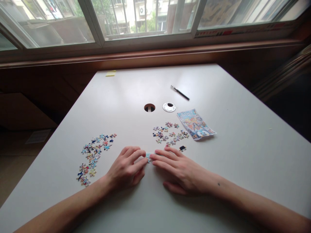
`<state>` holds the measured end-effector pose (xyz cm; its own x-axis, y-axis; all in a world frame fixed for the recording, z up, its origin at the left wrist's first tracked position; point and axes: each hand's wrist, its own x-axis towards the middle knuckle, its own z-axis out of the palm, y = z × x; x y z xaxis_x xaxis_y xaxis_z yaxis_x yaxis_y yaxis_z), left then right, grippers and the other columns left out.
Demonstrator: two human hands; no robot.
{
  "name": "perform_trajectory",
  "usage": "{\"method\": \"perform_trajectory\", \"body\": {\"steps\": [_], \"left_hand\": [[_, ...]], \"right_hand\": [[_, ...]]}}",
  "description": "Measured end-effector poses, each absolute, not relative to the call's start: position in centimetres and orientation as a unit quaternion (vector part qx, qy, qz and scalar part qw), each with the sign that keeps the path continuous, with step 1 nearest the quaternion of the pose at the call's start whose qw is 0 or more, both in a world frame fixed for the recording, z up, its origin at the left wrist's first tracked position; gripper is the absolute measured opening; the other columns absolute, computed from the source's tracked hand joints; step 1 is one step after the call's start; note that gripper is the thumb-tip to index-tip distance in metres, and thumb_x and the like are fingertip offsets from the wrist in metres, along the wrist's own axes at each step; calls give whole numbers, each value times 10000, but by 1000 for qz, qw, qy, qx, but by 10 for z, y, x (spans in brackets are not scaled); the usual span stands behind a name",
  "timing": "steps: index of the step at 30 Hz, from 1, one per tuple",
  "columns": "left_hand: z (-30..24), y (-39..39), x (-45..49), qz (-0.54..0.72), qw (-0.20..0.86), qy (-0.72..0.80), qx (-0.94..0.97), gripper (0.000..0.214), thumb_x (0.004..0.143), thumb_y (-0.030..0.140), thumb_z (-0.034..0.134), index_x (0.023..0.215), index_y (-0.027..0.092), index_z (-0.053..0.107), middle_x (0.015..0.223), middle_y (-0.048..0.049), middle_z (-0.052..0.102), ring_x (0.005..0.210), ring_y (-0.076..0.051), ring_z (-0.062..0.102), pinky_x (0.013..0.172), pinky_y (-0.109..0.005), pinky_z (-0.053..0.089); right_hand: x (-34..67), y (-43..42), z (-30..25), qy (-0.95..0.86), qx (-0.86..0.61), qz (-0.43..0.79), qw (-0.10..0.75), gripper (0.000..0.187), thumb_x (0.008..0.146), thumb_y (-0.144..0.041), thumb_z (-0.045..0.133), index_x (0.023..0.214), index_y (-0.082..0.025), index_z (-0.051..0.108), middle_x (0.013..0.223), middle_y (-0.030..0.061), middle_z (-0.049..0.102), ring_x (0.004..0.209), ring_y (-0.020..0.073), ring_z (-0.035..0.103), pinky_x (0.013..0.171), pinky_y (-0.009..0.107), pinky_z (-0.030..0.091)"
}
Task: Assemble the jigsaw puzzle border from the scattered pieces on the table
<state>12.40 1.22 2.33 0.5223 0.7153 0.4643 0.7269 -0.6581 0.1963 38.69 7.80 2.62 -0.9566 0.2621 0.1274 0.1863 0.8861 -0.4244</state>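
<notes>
Light-blue jigsaw puzzle pieces (148, 156) lie on the white table between my two hands, partly covered by fingertips. Curled fingers of my left hand (128, 165) grip these pieces from the left side. My right hand (178, 168) lies with its fingers stretched out, and its fingertips touch the pieces from the right. Just beyond the right hand is a dark puzzle piece (182, 148). How the blue pieces join under the fingers is hard to make out.
Loose puzzle pieces form a long pile (93, 155) at left and a smaller group (171, 134) ahead. A picture sheet (195, 124), a pen (179, 92), a round metal cover (169, 107), a table hole (149, 108) and a yellow sticky note (110, 73) are farther back.
</notes>
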Motion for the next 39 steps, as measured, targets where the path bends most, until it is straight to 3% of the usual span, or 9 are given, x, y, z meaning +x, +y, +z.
{"method": "perform_trajectory", "body": {"steps": [12, 17, 39], "left_hand": [[21, 12, 123, -245, 2, -416, -876, 209, 843, 107, 576, 1033, 173, 631, 1024, -98, 676, 990, -265, 583, 857, -418, 482], [21, 13, 123, -262, -29, -392, -881, 270, 852, 73, 548, 1102, 150, 615, 1122, -122, 677, 1092, -266, 589, 938, -412, 498], [18, 13, 123, -262, -70, -384, -883, 221, 877, 70, 523, 1069, 142, 609, 1099, -124, 673, 1078, -253, 581, 936, -408, 521]], "right_hand": [[387, 78, 26, -967, -115, 209, 86, 604, 937, -340, 517, 1496, -143, 403, 1542, 143, 454, 1460, 279, 348, 1216, 489, 199], [387, 78, 26, -968, -114, 209, 81, 601, 943, -348, 509, 1496, -140, 400, 1547, 137, 449, 1458, 280, 348, 1219, 486, 192], [387, 78, 28, -970, -114, 198, 82, 597, 943, -354, 515, 1489, -135, 410, 1555, 118, 440, 1460, 275, 338, 1224, 471, 181]]}}
